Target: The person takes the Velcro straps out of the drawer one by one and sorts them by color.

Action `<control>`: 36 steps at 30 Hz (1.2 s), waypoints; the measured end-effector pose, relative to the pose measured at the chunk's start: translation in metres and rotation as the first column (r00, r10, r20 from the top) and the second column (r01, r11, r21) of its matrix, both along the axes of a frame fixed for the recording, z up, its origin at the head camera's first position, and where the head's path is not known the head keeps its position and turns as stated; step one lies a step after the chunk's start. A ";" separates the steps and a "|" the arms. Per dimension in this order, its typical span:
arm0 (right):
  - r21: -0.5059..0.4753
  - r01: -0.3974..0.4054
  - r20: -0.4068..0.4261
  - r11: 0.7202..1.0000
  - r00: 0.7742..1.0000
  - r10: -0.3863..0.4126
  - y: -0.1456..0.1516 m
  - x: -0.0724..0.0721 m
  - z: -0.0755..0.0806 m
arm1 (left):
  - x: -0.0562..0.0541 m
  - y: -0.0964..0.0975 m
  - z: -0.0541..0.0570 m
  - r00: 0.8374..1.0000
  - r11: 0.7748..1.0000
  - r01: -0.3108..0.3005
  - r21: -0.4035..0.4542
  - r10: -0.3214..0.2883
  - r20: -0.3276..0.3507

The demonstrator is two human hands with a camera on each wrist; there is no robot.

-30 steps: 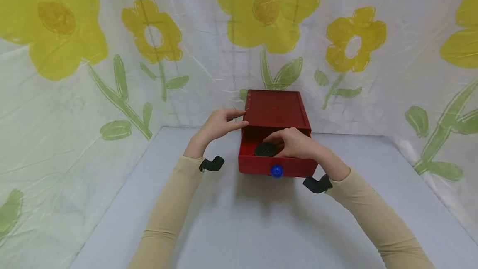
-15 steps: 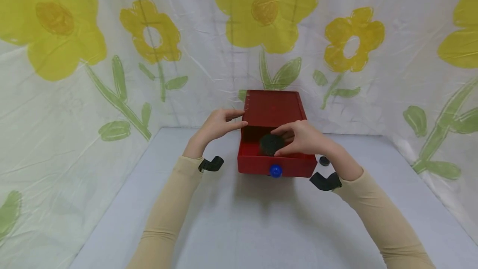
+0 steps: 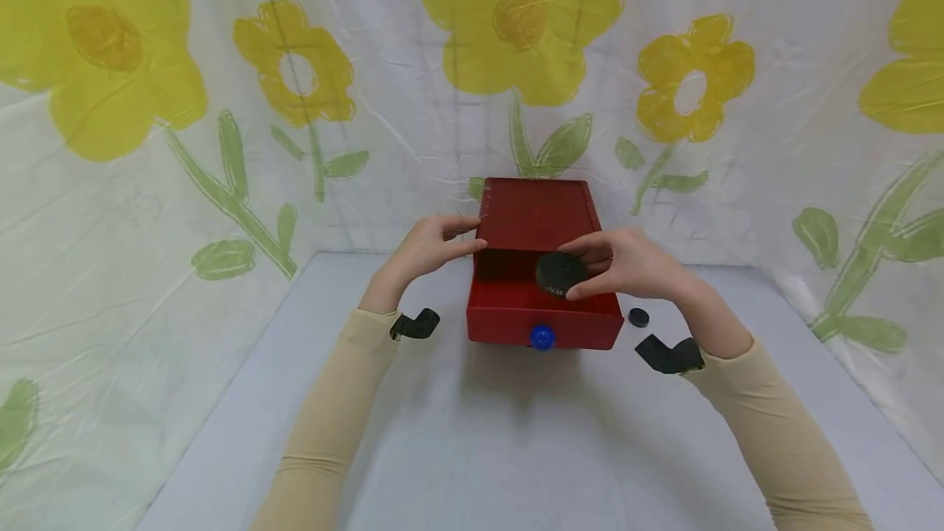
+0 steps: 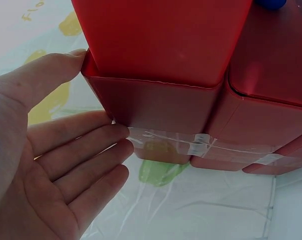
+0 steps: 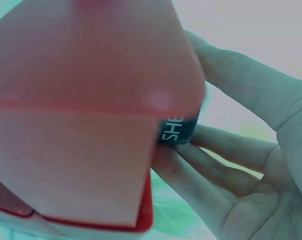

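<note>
A round black disc (image 3: 561, 274) is pinched between thumb and fingers of my right hand (image 3: 640, 265), raised over the pulled-out red drawer (image 3: 509, 323). In the right wrist view, white letters show on the ribbed edge of the disc (image 5: 180, 131); the drawer wall hides the rest of it. My left hand (image 3: 426, 248) touches the left side of the red drawer cabinet (image 3: 538, 213) with its fingertips. In the left wrist view, the fingers of the left hand (image 4: 60, 160) are nearly straight, with the thumb at the cabinet's edge.
A blue ball knob (image 3: 542, 338) sits on the drawer front. To the drawer's right, a small black disc (image 3: 638, 318) lies on the white table (image 3: 472, 449). Clear tape (image 4: 199, 144) runs across the cabinet. Behind stands a curtain with yellow flowers (image 3: 519, 20).
The right hand has lifted the black disc from the drawer floor and moved it up and to the right. The small disc on the table has come into sight. The left hand stays put.
</note>
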State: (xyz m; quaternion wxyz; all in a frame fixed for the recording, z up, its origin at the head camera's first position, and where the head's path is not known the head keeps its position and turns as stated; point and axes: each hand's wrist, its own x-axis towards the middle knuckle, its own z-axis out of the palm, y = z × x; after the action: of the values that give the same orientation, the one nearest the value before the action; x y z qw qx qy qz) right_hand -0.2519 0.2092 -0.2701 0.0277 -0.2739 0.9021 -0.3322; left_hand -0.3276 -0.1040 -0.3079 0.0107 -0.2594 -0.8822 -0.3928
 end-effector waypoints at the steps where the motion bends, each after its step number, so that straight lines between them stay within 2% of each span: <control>1: 0.000 0.005 -0.005 1.000 1.000 -0.005 0.002 0.001 0.001 | 0.000 0.000 0.000 1.000 1.000 -0.001 0.000 0.001 0.001; 13: 0.007 0.080 -0.025 0.997 0.996 -0.080 0.026 0.008 0.011 | 0.002 0.000 0.002 1.000 1.000 -0.008 -0.009 0.008 0.002; 20: 0.026 0.137 -0.063 0.990 0.989 -0.135 0.042 0.013 0.014 | 0.002 0.000 0.001 1.000 1.000 -0.010 -0.011 0.010 0.004; 28: 0.001 0.204 -0.031 0.979 0.978 -0.204 0.061 0.013 0.010 | 0.002 0.001 0.001 1.000 1.000 -0.006 0.004 0.006 0.004; 36: 0.046 0.234 -0.010 0.971 0.972 -0.234 0.078 0.016 0.004 | 0.002 0.001 0.000 1.000 1.000 -0.006 0.008 0.006 0.009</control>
State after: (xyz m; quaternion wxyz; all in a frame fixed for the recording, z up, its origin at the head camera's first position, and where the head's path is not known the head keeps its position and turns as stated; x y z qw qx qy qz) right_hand -0.2358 0.2873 -0.2659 -0.0074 -0.1659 0.9357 -0.3113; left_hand -0.3254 -0.1031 -0.3075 0.0089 -0.2552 -0.8814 -0.3973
